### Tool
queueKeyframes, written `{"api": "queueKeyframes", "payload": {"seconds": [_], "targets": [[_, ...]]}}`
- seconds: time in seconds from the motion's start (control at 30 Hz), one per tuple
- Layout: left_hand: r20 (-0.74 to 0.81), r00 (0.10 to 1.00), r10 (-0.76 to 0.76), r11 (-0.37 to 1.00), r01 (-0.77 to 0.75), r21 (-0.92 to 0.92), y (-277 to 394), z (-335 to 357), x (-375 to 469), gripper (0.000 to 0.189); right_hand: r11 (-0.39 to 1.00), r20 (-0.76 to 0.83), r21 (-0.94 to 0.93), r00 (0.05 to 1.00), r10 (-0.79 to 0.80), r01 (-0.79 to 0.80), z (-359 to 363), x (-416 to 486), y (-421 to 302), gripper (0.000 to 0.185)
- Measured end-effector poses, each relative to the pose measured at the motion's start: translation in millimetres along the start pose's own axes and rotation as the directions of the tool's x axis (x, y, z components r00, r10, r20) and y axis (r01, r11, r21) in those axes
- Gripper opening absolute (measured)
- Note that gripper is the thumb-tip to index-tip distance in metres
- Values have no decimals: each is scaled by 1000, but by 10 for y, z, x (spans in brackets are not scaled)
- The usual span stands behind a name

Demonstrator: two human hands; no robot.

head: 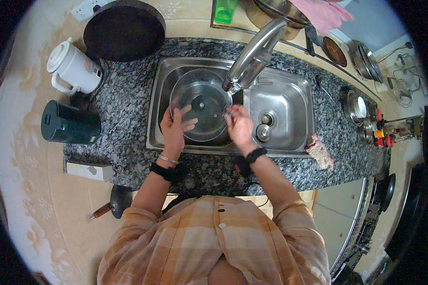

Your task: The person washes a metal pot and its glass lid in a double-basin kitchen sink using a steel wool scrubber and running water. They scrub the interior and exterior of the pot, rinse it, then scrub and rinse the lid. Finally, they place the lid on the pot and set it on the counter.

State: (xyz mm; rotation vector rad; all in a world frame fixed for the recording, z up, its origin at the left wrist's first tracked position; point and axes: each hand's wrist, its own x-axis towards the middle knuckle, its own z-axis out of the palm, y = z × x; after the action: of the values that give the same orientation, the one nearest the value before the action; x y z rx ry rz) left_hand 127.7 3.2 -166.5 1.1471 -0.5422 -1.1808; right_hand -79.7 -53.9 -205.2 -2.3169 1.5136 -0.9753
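A round glass lid [207, 123] with a dark knob at its centre is held tilted over the left basin of a steel double sink [278, 96]. My left hand [176, 124] grips the lid's left rim; its fingers show through the glass. At the right rim is my right hand [239, 124], somewhat blurred, its fingers bent close to the edge; whether it pinches the rim or holds something small cannot be told. The curved steel faucet [244, 60] reaches over the lid's upper right, its spout near the rim.
On the granite counter stand a white jug [76, 67], a dark green canister [71, 123] and a large round black pan [125, 32]. A crumpled cloth [320, 152] lies right of the sink. Steel bowls [353, 107] and red-capped jars [380, 133] sit farther right.
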Motion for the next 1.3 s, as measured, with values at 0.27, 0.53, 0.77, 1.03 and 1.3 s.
{"api": "queueKeyframes", "payload": {"seconds": [0.27,0.53,0.77,1.03,1.3], "targets": [[161,973,-164,984,173,-48,154,-98,79,47,455,399,614,751,527,-645,108,226,426,32],[106,994,-28,980,48,-194,-258,125,-174,55,-183,547,813,618,564,-553,88,-13,82,20],[171,981,-94,977,124,-176,-243,-65,-116,68,562,255,558,771,584,-610,41,-22,210,26],[163,981,-107,976,135,-171,-214,-55,-118,66,989,180,132,979,-95,71,-193,-86,-196,39],[191,960,-207,956,240,-168,-116,-59,-226,65,999,140,41,990,-27,21,-158,305,31,23]]}}
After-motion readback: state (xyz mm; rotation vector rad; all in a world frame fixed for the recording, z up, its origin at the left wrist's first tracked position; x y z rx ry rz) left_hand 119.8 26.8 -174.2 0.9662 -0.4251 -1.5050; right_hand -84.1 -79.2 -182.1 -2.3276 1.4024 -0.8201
